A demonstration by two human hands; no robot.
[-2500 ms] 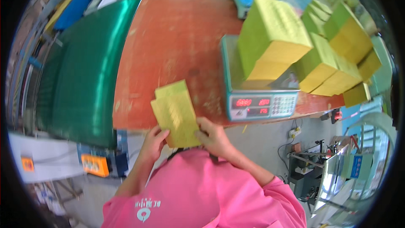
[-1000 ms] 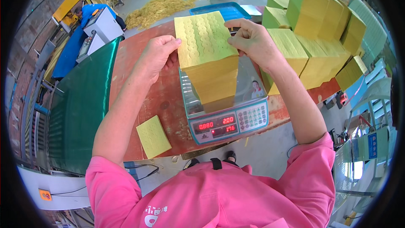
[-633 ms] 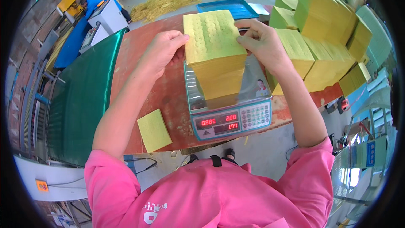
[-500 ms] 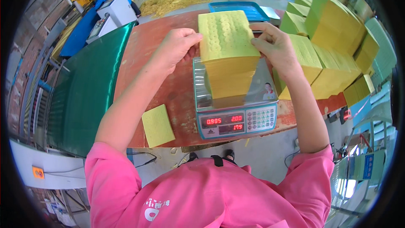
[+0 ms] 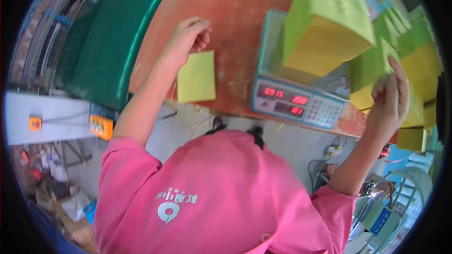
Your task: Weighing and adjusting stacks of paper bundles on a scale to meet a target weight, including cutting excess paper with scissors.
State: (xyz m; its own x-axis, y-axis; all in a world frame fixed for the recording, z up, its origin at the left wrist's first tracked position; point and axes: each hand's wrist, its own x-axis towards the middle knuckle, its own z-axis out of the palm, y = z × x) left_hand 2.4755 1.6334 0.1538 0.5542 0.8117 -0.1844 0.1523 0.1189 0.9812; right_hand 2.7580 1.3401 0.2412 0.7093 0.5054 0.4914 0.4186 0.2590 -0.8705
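Observation:
A tall stack of yellow paper [image 5: 325, 42] stands on the weighing scale [image 5: 266, 82], whose red digits are lit. Neither hand touches that stack. My left hand [image 5: 190, 40] hovers just above a small flat batch of yellow paper sheets [image 5: 196, 77] on the table, fingers loosely curled in, with nothing visible in them. Out to the right of the scale is my right hand [image 5: 391, 94], index finger stretched out and the other fingers partly bent. It is close to the yellow paper stacks [image 5: 414, 73] there; whether a fingertip touches one cannot be told.
The red worn table [image 5: 235, 23] ends at a front edge near my body. A shiny green sheet-covered surface [image 5: 94, 51] lies along the left. An orange switch box [image 5: 100, 127] sits at the lower left. A pale green metal frame [image 5: 400, 207] stands at the lower right.
Both hands have left the stack on the scale: the left went toward the small batch of sheets, the right toward the right-hand stacks. The view has turned and the scale's digits differ.

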